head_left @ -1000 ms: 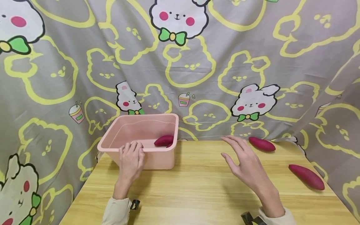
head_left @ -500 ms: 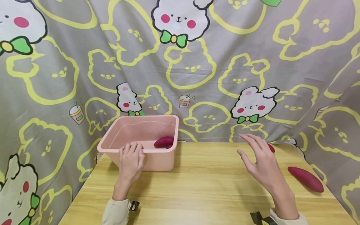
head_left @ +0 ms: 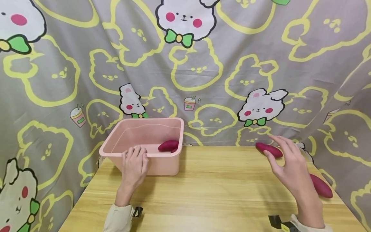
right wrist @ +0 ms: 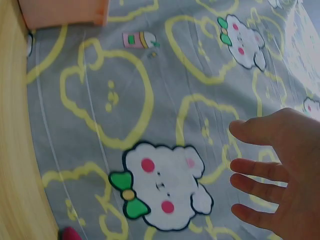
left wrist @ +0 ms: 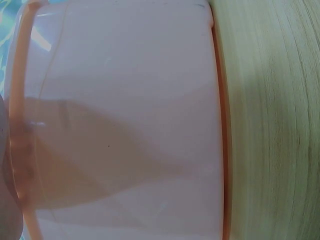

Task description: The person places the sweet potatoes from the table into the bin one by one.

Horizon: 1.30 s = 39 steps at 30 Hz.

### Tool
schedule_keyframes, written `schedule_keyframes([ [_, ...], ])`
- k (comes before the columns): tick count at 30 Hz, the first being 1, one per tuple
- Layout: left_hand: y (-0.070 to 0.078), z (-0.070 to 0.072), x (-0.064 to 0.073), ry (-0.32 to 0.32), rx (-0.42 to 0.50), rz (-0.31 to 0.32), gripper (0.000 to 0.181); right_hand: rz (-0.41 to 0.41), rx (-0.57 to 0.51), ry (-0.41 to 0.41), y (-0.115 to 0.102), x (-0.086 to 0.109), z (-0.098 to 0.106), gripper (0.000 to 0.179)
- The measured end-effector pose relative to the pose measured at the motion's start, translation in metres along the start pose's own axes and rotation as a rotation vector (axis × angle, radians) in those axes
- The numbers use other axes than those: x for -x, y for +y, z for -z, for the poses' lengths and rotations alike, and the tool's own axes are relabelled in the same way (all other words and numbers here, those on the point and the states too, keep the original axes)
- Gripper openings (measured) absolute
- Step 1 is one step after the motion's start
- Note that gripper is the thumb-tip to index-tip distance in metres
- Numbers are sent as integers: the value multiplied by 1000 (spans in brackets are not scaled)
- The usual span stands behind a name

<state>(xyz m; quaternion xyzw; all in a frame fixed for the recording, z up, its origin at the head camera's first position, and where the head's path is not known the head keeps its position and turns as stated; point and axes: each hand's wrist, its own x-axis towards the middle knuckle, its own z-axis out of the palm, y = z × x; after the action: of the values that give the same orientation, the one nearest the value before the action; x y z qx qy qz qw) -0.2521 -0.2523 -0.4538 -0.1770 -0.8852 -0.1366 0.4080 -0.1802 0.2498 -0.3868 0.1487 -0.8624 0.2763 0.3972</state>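
A pink plastic bin (head_left: 162, 166) stands at the left of the table, and my left hand (head_left: 134, 166) grips its front rim with the fingers curled over the edge. Inside the bin lie purple sweet potatoes (head_left: 168, 146), one mostly visible and another partly hidden by the wall. On the right, my right hand (head_left: 292, 167) hovers with fingers extended and thumb apart, holding nothing. Just behind it a sweet potato (head_left: 269, 150) lies near the table's back edge. Another sweet potato (head_left: 322, 187) is partly covered by the right hand and wrist.
The wooden table (head_left: 208, 193) reaches back to a grey curtain (head_left: 203, 80) printed with rabbits, which hangs close behind the bin and along both sides. In the left wrist view the bin's wall (left wrist: 125, 120) fills most of the picture.
My right hand has moved to the right, passing in front of the back sweet potato and now partly covering the one at far right. My left hand has stayed on the bin's rim.
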Motion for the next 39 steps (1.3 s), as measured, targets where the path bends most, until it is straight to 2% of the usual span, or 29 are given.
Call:
schedule_keyframes([
  [16,-1,0,1,-7,2,5,33,-88,56,106,38,11,25,58],
  [23,0,0,0,-3,2,1,32,-214,64,74,52,18,33,53],
  [39,0,1,0,-8,10,6,33,-374,127,22,86,37,49,49],
])
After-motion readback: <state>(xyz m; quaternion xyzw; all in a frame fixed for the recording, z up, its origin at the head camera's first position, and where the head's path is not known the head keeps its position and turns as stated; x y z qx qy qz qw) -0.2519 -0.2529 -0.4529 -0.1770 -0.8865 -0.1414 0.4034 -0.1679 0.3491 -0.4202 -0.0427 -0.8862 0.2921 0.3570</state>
